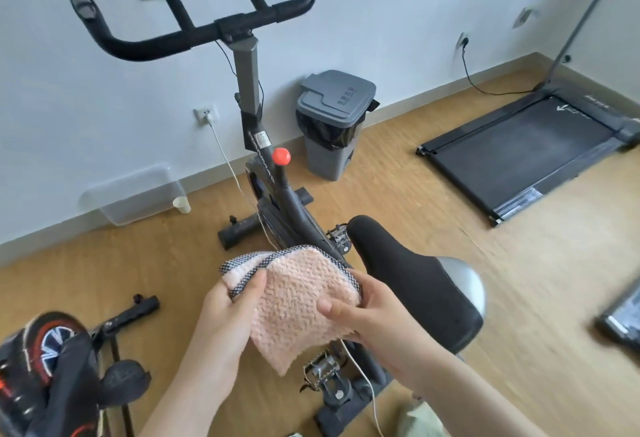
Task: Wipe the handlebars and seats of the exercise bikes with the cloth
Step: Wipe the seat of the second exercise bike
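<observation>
Head view: the bike [273,194] fills the middle of my picture, its handlebar [145,43] high against the wall and its seat [408,273] low and close to me. A treadmill [526,145] lies well apart to the right, a second bike [52,367] crowds the lower left corner, and a bin [332,124] stands by the wall.

The cloth [298,301] is in the air just left of the seat, held between both hands, folded over with its checked trim on top. I cannot tell whether it touches the seat. My left hand [225,315] pinches the trimmed edge under its thumb, the other fingers hidden beneath the fabric. My right hand [370,312] grips the opposite edge, thumb flat on top and fingers curled behind.

I judge that no wiping stroke is under way; the cloth looks as if it is being readied.

The risks, as I see them:
- The fold is loose, so letting go with one hand could let it fall open and drag across the pedal [322,367] below.
- A thin white cord [225,156] runs down past the frame and under my hands; a sweeping stroke could snag it and pull the plug.
- Reaching for the handlebar takes my arm past the red knob [281,156], which a sleeve or the cloth could catch.
</observation>
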